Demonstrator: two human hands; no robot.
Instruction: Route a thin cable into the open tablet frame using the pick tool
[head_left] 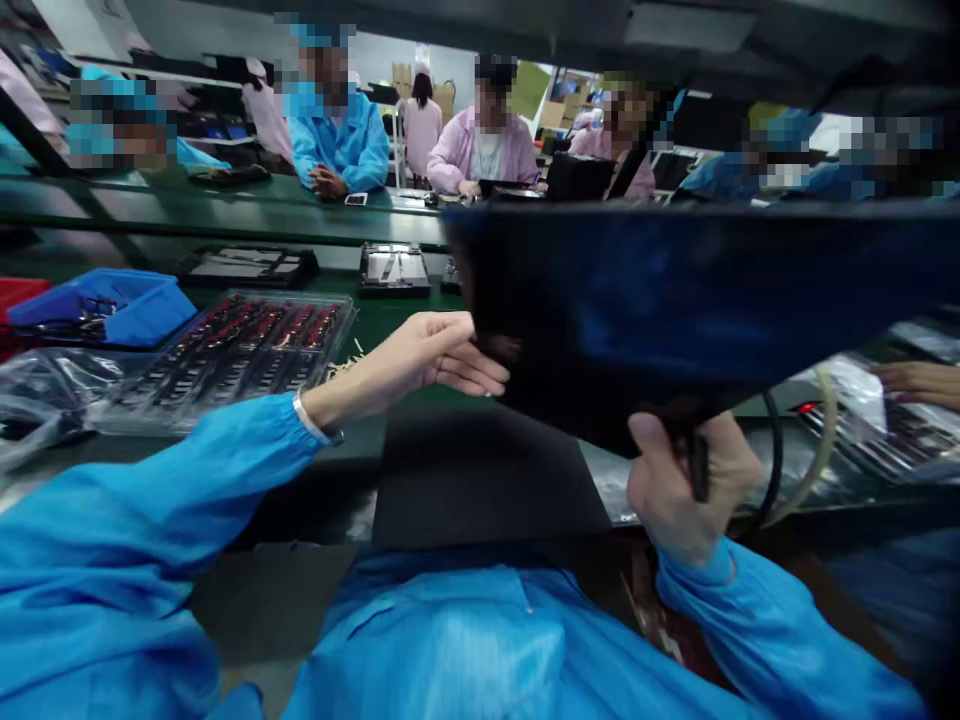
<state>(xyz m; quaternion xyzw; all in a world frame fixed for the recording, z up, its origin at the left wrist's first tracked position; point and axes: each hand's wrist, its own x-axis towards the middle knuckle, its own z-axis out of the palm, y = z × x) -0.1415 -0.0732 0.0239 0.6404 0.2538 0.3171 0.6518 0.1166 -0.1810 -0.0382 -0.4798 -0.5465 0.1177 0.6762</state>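
Note:
A large, dark glossy panel [645, 320] with a bluish sheen is held up tilted, blurred by motion. At its lower edge my right hand [694, 490] is closed, thumb on the near face. A small black piece [699, 467] shows by those fingers; I cannot tell whether it belongs to the panel. My left hand [450, 355] is at the panel's left edge with fingers stretched out, close to or touching it; contact is unclear. Under the panel, a flat black mat or sheet [487, 480] lies in front of my body.
Left on the bench are a clear tray [247, 350] of small parts, a blue bin [142, 305], a red bin [22, 292] and clear plastic wrap [56, 390]. Framed parts [394, 270] lie behind. Another person's hand [919, 382] and hoses [825, 440] are right. A shelf [555, 40] hangs overhead.

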